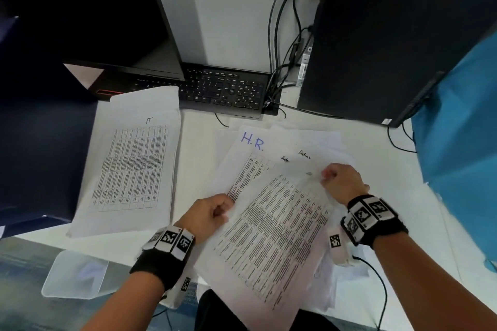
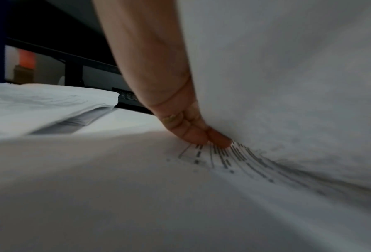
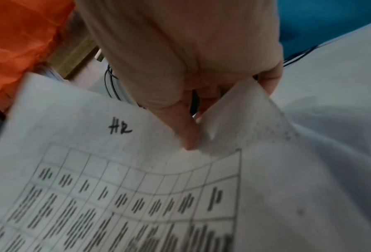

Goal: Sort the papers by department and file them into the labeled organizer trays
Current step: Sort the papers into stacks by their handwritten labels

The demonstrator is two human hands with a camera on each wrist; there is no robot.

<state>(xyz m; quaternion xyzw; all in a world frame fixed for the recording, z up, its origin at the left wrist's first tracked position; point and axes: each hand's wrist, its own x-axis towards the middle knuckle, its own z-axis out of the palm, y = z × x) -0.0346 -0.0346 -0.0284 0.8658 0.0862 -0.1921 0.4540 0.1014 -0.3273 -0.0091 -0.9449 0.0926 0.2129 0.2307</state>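
Observation:
A loose pile of printed sheets (image 1: 295, 142) lies on the white desk before me; one bears a blue "H.R." (image 1: 251, 141), others carry small handwritten headings. On top lies a sheet with a printed table (image 1: 277, 226), tilted and partly lifted. My right hand (image 1: 326, 176) pinches its upper right corner; the right wrist view shows the thumb (image 3: 185, 129) on this sheet, marked "HR" (image 3: 120, 128). My left hand (image 1: 223, 204) grips its left edge, fingertips (image 2: 201, 134) tucked between the raised sheet and the one below. A separate stack (image 1: 134, 166) lies to the left.
A black keyboard (image 1: 223, 88) and a monitor (image 1: 80, 8) stand behind the papers, a computer tower (image 1: 390, 43) with cables (image 1: 279, 35) at the back right. Blue cloth (image 1: 462, 142) is on the right, a dark blue object (image 1: 35, 142) on the left, a clear plastic holder (image 1: 75, 274) nearer me.

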